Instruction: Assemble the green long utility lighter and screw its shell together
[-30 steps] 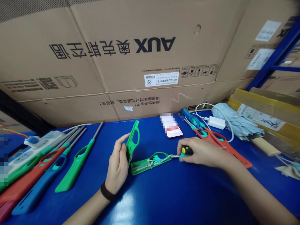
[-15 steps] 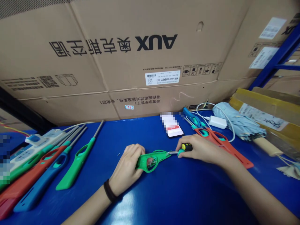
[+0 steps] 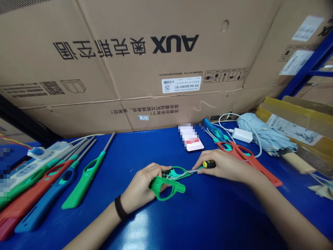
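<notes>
My left hand [image 3: 142,182] is closed round the handle end of a green gas lighter whose casing is split lengthwise. One green casing half [image 3: 166,189] is swung toward me, apart from the other half [image 3: 179,172], where wires and teal inner parts show. My right hand [image 3: 221,163] pinches the lighter's metal tube [image 3: 193,171] near its teal collar, and also keeps a black and yellow screwdriver [image 3: 208,164] in its fingers. Most of the tube is hidden by my right hand.
Whole lighters in green [image 3: 83,180], blue [image 3: 48,201] and red [image 3: 33,194] lie at left beside a white power strip [image 3: 33,163]. Behind are a phone [image 3: 192,140], red lighters [image 3: 256,161], a white charger [image 3: 241,135] and a folded umbrella [image 3: 265,133]. A cardboard wall [image 3: 145,76] closes the back.
The green casing has come apart: one half has tilted toward me, exposing the wires and inner parts. Both hands stay in nearly the same place.
</notes>
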Demonstrator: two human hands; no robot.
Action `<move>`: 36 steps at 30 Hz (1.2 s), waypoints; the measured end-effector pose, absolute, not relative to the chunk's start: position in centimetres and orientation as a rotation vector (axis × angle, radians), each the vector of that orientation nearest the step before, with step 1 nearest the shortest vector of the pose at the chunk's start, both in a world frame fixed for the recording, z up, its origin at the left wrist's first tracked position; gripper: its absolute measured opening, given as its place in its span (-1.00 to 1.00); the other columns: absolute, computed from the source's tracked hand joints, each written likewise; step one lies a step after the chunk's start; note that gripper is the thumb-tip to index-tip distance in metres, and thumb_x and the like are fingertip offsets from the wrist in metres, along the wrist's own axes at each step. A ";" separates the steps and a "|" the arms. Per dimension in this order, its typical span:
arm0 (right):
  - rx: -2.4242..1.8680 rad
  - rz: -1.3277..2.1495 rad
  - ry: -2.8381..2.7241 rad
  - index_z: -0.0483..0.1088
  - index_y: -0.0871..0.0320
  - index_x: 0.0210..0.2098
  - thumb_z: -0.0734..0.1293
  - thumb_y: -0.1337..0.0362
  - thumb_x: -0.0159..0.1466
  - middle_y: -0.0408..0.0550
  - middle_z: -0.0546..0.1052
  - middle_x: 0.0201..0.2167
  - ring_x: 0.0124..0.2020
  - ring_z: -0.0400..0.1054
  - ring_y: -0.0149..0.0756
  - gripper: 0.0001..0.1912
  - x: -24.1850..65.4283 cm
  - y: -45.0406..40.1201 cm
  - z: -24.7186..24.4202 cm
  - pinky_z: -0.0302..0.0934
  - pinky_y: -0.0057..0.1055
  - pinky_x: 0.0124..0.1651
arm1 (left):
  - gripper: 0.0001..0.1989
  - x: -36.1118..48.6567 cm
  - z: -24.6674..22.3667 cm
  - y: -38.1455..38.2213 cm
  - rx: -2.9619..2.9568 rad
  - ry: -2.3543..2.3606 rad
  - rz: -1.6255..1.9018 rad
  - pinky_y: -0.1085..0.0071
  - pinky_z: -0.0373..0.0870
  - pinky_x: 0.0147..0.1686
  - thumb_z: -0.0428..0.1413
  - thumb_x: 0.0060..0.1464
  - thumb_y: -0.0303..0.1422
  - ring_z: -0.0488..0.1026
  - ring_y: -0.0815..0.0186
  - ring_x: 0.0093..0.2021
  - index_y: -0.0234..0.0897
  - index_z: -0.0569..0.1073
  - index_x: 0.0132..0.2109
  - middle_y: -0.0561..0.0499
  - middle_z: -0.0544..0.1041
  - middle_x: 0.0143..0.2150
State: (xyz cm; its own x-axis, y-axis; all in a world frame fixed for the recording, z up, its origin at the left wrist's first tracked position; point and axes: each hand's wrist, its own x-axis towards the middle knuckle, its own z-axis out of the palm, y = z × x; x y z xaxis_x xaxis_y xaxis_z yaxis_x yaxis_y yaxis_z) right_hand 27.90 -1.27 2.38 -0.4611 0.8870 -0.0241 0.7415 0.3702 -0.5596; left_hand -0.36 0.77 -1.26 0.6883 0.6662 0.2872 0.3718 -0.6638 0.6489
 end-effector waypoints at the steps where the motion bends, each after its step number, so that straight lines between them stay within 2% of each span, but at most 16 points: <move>1: -1.430 0.735 -2.361 0.54 -0.01 -0.23 0.35 0.25 0.21 -0.13 0.55 -0.30 -0.30 0.39 -0.30 -0.85 27.9 -1.3 2.4 0.20 -0.42 -0.26 | -0.74 -0.3 -1.2 0.8 2.341 0.794 0.698 0.33 0.39 -0.23 0.10 0.04 -0.47 0.46 0.24 -0.12 -0.23 0.15 -0.48 -0.05 0.54 -0.03; 7: -1.498 0.626 -2.425 0.53 0.04 -0.31 0.34 0.37 0.20 -0.12 0.52 -0.30 -0.28 0.40 -0.29 -0.86 27.2 -1.6 2.7 0.18 -0.44 -0.27 | -0.74 -0.1 -0.9 0.6 2.344 0.817 0.711 0.29 0.41 -0.21 0.10 0.03 -0.48 0.47 0.23 -0.14 -0.22 0.16 -0.50 -0.08 0.55 -0.04; 13: -1.675 0.474 -2.497 0.51 0.04 -0.35 0.34 0.40 0.18 -0.13 0.49 -0.33 -0.33 0.40 -0.29 -0.86 26.1 -2.0 3.2 0.08 -0.45 -0.39 | -0.76 0.0 -0.9 0.4 2.350 0.834 0.761 0.35 0.41 -0.22 0.12 0.05 -0.41 0.47 0.26 -0.15 -0.23 0.20 -0.48 -0.08 0.55 -0.07; 15: -1.719 0.420 -2.515 0.50 0.04 -0.36 0.34 0.42 0.17 -0.13 0.48 -0.34 -0.33 0.40 -0.28 -0.85 25.8 -2.1 3.4 0.04 -0.45 -0.43 | -0.76 0.0 -0.8 0.4 2.337 0.934 0.840 0.41 0.38 -0.27 0.16 0.03 -0.31 0.46 0.29 -0.21 -0.25 0.25 -0.45 -0.07 0.54 -0.14; 18: -1.745 0.386 -2.543 0.50 0.06 -0.35 0.33 0.44 0.16 -0.12 0.48 -0.34 -0.34 0.40 -0.28 -0.84 25.3 -2.2 3.6 0.02 -0.45 -0.43 | -0.64 -0.4 -0.7 0.6 2.294 1.229 0.987 0.49 0.23 -0.49 0.21 -0.08 -0.09 0.31 0.39 -0.50 -0.26 0.28 -0.43 0.08 0.43 -0.43; 21: -1.768 0.377 -2.541 0.50 0.07 -0.35 0.33 0.46 0.16 -0.12 0.48 -0.34 -0.36 0.40 -0.29 -0.83 25.1 -2.4 3.7 0.00 -0.45 -0.45 | -0.52 -1.1 -0.9 1.0 2.256 1.333 1.079 0.49 0.04 -0.58 0.00 -0.01 0.10 0.11 0.43 -0.61 -0.24 0.18 -0.50 0.18 0.18 -0.60; 23: -1.779 0.361 -2.536 0.50 0.07 -0.36 0.34 0.47 0.15 -0.13 0.47 -0.35 -0.37 0.40 -0.31 -0.82 25.0 -2.5 3.7 -0.02 -0.46 -0.46 | -0.51 -1.4 -1.1 1.2 2.237 1.329 1.069 0.49 0.03 -0.57 -0.14 0.09 0.10 0.10 0.42 -0.61 -0.23 0.16 -0.50 0.17 0.14 -0.62; 26: -1.768 0.340 -2.537 0.50 0.08 -0.38 0.34 0.48 0.14 -0.13 0.47 -0.36 -0.39 0.39 -0.32 -0.82 25.0 -2.5 3.7 -0.02 -0.46 -0.46 | -0.58 -1.3 -1.3 1.2 2.237 1.392 0.997 0.51 0.06 -0.57 -0.05 0.11 0.02 0.14 0.43 -0.62 -0.24 0.21 -0.46 0.20 0.16 -0.64; 28: -1.750 0.334 -2.535 0.50 0.08 -0.38 0.34 0.48 0.14 -0.13 0.47 -0.36 -0.39 0.39 -0.32 -0.82 25.0 -2.5 3.6 -0.02 -0.46 -0.46 | -0.63 -1.0 -1.3 1.0 2.272 1.419 0.989 0.52 0.11 -0.58 0.07 0.06 -0.02 0.20 0.44 -0.63 -0.25 0.28 -0.41 0.21 0.25 -0.63; 30: -1.734 0.337 -2.532 0.50 0.07 -0.37 0.34 0.48 0.14 -0.13 0.47 -0.36 -0.38 0.40 -0.32 -0.82 25.1 -2.5 3.6 -0.01 -0.46 -0.46 | -0.68 -0.7 -1.2 0.8 2.338 1.396 1.030 0.52 0.22 -0.54 0.12 0.06 -0.06 0.33 0.43 -0.59 -0.24 0.36 -0.34 0.18 0.42 -0.54; 33: -1.730 0.344 -2.525 0.50 0.07 -0.37 0.34 0.47 0.15 -0.13 0.47 -0.36 -0.38 0.40 -0.31 -0.82 25.2 -2.6 3.5 0.01 -0.46 -0.45 | -0.81 -0.7 -1.0 0.6 2.478 1.235 1.110 0.50 0.41 -0.33 0.11 0.14 -0.19 0.53 0.36 -0.37 -0.19 0.49 -0.22 0.10 0.60 -0.30; 36: -1.730 0.338 -2.523 0.50 0.07 -0.37 0.33 0.49 0.14 -0.12 0.47 -0.36 -0.38 0.40 -0.31 -0.82 25.2 -2.6 3.4 0.03 -0.46 -0.43 | -0.78 -0.8 -1.0 0.5 2.666 1.083 1.121 0.45 0.48 -0.23 0.04 0.21 -0.32 0.57 0.33 -0.23 -0.11 0.48 -0.02 0.07 0.61 -0.17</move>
